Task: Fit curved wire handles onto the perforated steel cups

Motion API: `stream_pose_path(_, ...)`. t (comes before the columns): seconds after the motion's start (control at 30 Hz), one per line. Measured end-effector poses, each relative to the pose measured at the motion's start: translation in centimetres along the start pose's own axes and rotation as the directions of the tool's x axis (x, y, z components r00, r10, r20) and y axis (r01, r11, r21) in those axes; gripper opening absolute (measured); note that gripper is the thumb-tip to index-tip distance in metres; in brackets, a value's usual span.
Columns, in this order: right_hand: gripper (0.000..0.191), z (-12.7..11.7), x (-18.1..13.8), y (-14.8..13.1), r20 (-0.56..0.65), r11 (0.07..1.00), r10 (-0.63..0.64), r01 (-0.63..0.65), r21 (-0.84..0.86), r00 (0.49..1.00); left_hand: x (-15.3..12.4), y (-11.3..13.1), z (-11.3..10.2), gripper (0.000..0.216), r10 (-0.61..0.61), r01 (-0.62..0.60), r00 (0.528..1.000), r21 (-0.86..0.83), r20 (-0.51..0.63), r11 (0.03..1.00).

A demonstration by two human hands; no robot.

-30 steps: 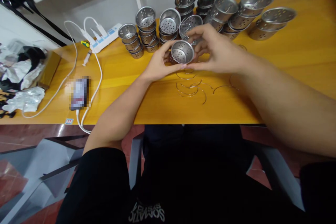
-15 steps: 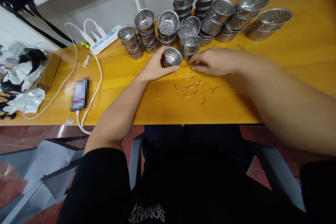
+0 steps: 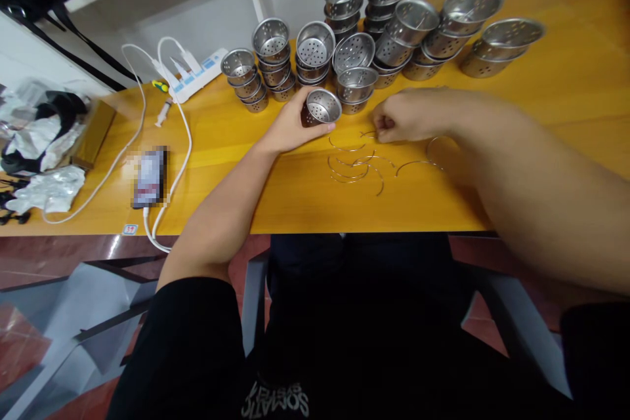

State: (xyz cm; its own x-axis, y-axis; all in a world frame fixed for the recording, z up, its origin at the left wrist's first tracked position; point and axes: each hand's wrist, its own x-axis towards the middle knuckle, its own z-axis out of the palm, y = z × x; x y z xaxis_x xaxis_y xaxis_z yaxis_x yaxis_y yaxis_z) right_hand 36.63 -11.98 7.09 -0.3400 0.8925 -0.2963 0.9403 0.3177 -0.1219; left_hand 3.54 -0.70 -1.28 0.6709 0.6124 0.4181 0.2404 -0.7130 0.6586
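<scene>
My left hand (image 3: 291,123) is wrapped around a perforated metal cup (image 3: 322,109), its open mouth tilted up towards me. To the right, my right hand (image 3: 411,117) is closed just above the table, fingertips pinched. A thin curved wire (image 3: 368,134) sticks out at those fingertips, most of it hidden by the hand. More thin curved wires (image 3: 352,174) lie loosely on the table in front of both hands. Right behind the held cup stands a short stack of similar perforated cups (image 3: 357,84).
Several stacks of perforated cups (image 3: 413,20) line the back of the yellow table (image 3: 295,203). On the left are a power strip (image 3: 201,75) with white cables, a syringe (image 3: 163,113), a phone (image 3: 150,177) and a box with plastic bags (image 3: 93,131).
My right hand has drawn back to the right, away from the cups, and its fingers have closed; the wires near its fingertips shifted with it. The left hand keeps the cup in place.
</scene>
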Motion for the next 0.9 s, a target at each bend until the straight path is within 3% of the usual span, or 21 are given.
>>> stream_pose_path(0.2, 0.016, -1.2, -0.5, -2.7, 0.073, 0.987, 0.138, -0.131, -0.09, 0.988, -0.1, 0.7, -0.1, 0.124, -0.007, 0.008, 1.0, 0.034, -0.016, 0.999)
stream_pose_path(0.47, 0.017, -0.8, -0.4, -2.5, 0.047, 0.983, 0.07, -0.06, -0.174, 0.996, -0.2, 0.4, 0.0, 0.121, -0.005, 0.006, 0.999, 0.037, -0.033, 0.999)
stream_pose_path(0.73, 0.006, -1.4, -1.4, -0.4, -0.096, 0.999, -0.04, 0.041, 0.004, 0.995, 0.1, -1.9, -0.3, 0.119, 0.067, -0.061, 0.997, 0.111, -0.049, 0.992)
stream_pose_path(0.9, 0.018, -1.9, -2.1, 0.0, -0.211, 0.974, -0.054, 0.098, 0.206, 0.976, 0.4, -2.5, -0.6, 0.112, 0.092, -0.075, 0.991, 0.159, -0.102, 0.984)
